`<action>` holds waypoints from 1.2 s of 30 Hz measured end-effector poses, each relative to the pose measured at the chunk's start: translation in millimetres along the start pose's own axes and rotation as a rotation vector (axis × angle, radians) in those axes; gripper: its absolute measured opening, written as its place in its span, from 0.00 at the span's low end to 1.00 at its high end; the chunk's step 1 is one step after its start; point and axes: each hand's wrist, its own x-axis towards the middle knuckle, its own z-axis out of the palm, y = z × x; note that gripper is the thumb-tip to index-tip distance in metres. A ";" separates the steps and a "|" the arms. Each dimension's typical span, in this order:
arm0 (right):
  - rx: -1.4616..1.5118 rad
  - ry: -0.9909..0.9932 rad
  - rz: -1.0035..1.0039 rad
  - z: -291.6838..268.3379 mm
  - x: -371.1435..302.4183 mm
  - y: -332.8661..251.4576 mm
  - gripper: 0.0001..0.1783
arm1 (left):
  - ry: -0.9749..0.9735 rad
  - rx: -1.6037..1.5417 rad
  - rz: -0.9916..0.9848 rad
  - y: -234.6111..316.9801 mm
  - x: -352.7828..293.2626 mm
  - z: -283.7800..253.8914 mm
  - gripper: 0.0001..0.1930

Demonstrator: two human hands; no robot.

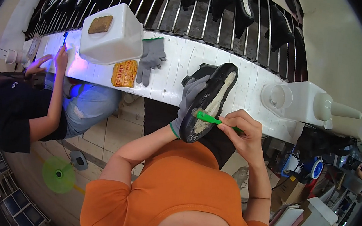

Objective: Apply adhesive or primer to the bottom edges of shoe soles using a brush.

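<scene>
A black shoe upper point(232, 76) is tilted with its underside toward me, over the near edge of the white bench. Along the middle of that underside runs a pale, rough strip point(219, 97) inside a black border. My left hand point(190, 97), in a grey knit glove with a green cuff, is closed around the shoe's left side. In my bare right hand point(243, 130) is a green-handled brush point(207, 117), pinched between thumb and fingers. Its bristles touch the underside near the end closest to me.
Black shoes point(245, 9) lie on a metal roller conveyor point(167, 12) behind the bench point(173, 83). A white container point(108, 46), grey glove point(152, 59) and yellow packet point(124, 73) are left; a white bottle point(304, 97) and cup point(278, 97) right. A co-worker point(26, 116) sits at left.
</scene>
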 end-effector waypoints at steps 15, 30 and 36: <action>-0.234 -0.035 -0.317 -21.7 11.4 -36.1 0.10 | -0.438 0.121 -0.028 45.2 54.3 -37.0 0.35; -0.732 -0.053 -0.543 -61.5 58.2 -58.8 0.07 | -1.036 -0.415 -0.350 14.7 125.4 -55.5 0.38; -0.210 0.062 -0.291 -58.4 50.9 -44.4 0.06 | -1.238 -0.253 -0.236 4.5 146.4 -46.0 0.33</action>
